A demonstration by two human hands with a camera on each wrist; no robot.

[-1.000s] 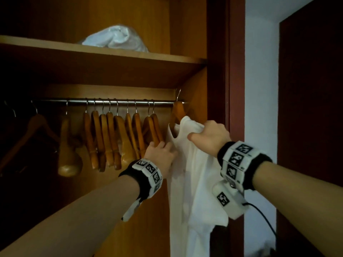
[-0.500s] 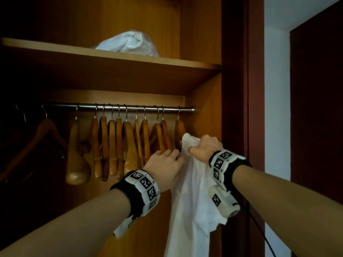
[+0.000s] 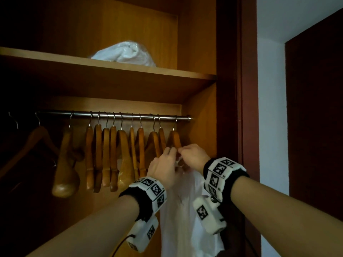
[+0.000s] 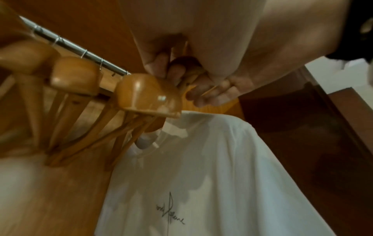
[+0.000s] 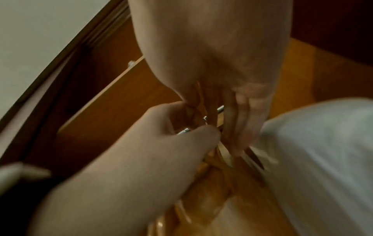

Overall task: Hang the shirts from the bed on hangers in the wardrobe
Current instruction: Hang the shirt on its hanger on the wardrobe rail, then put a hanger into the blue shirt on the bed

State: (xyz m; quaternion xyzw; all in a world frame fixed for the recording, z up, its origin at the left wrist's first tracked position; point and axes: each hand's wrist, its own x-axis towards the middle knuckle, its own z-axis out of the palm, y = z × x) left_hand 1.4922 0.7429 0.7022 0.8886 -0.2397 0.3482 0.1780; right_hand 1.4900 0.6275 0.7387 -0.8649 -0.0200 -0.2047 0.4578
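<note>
A white shirt (image 3: 185,210) with a small dark signature print (image 4: 169,214) hangs from the rightmost wooden hanger (image 3: 174,138), whose hook sits on the metal rail (image 3: 111,115). Both hands meet just under that hanger's neck. My left hand (image 3: 165,162) has its fingers (image 4: 161,67) curled round the hanger's wood. My right hand (image 3: 193,156) pinches the shirt's collar fabric beside it, fingers (image 5: 238,127) pointing down at the cloth. The collar itself is mostly hidden behind the hands.
Several bare wooden hangers (image 3: 111,154) crowd the rail left of the shirt. The wardrobe's side wall (image 3: 202,127) stands close on the right, then a dark frame (image 3: 237,127). A shelf (image 3: 111,71) above the rail holds a white bagged bundle (image 3: 126,52).
The hanger's hook dropped onto the rail. My right hand left the shirt's shoulder, and both hands rose and came together at the hanger's neck.
</note>
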